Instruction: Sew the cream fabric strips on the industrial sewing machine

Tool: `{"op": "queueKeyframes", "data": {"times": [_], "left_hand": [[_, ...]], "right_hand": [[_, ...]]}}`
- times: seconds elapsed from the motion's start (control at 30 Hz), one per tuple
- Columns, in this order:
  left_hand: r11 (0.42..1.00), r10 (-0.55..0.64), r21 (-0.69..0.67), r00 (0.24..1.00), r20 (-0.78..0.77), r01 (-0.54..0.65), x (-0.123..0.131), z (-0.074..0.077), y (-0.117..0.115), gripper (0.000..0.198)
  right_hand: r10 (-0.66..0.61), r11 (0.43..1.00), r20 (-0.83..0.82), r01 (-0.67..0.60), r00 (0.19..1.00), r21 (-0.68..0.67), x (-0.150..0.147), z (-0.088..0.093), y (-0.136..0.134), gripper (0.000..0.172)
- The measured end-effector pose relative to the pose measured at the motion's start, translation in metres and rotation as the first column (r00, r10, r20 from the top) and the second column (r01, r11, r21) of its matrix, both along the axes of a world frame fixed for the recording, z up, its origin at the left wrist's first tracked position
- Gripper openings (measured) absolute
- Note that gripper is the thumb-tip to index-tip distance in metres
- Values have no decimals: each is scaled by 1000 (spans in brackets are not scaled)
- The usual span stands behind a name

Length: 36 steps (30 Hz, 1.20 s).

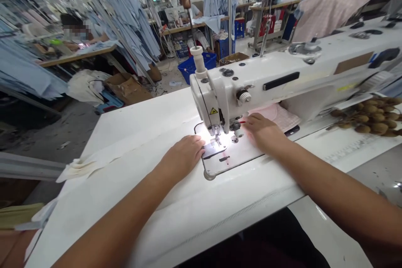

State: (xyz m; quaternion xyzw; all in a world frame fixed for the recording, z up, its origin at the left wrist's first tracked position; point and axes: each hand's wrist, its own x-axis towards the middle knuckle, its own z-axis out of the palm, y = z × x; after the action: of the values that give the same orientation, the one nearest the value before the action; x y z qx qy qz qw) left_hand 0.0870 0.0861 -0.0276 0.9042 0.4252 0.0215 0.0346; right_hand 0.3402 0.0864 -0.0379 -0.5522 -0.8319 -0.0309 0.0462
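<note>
A white sewing machine point(282, 75) stands on a white table point(132, 125). My left hand point(184, 155) lies knuckles up just left of the lit needle plate point(220, 157), its fingers curled down beside the presser foot point(216, 134). My right hand point(262, 130) rests to the right of the needle, under the machine arm, fingers bent toward the needle on pale pink fabric point(279, 115). Whether either hand pinches cloth is hidden by the glare and the fingers.
A strip of cream cloth point(84, 165) hangs off the table's left edge. A bunch of brown round fruit point(372, 119) lies at the right. Beyond are blue garments on racks point(125, 12), blue crates point(191, 65), cardboard boxes point(128, 88) and a seated person point(75, 29).
</note>
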Motion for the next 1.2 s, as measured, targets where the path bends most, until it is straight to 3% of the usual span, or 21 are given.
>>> {"op": "queueKeyframes", "data": {"times": [0.17,0.3,0.43,0.53,0.6,0.73,0.87,1.03,1.2], "left_hand": [[997,74,31,997,-12,-73,-19,-5,-13,31],[985,164,54,985,-51,-161,-55,-2,-22,36],[952,304,38,950,-74,-302,-99,8,-31,41],[916,401,16,916,24,-402,-125,19,-57,48],[856,514,-89,855,61,-509,-138,27,-84,48],[658,721,-313,693,-1,-685,-163,37,-133,47],[585,780,-380,625,21,-717,-177,34,-154,48],[621,753,-373,656,41,-689,-170,36,-149,41],[804,558,-268,829,32,-531,-165,32,-116,44]], "right_hand": [[-84,996,26,84,996,-9,-2,-5,4,29],[-106,994,-23,105,994,-8,-2,-2,5,29],[-30,996,-176,14,984,-89,20,14,-8,33],[57,952,-305,-144,951,-271,48,22,-31,33],[65,898,-383,-222,921,-381,65,19,-49,33],[-104,866,-445,-139,890,-481,83,3,-72,33],[-237,819,-436,-63,868,-571,83,-5,-72,32],[-277,783,-435,-61,856,-619,76,1,-69,37],[-311,815,-393,30,865,-579,60,11,-82,24]]}}
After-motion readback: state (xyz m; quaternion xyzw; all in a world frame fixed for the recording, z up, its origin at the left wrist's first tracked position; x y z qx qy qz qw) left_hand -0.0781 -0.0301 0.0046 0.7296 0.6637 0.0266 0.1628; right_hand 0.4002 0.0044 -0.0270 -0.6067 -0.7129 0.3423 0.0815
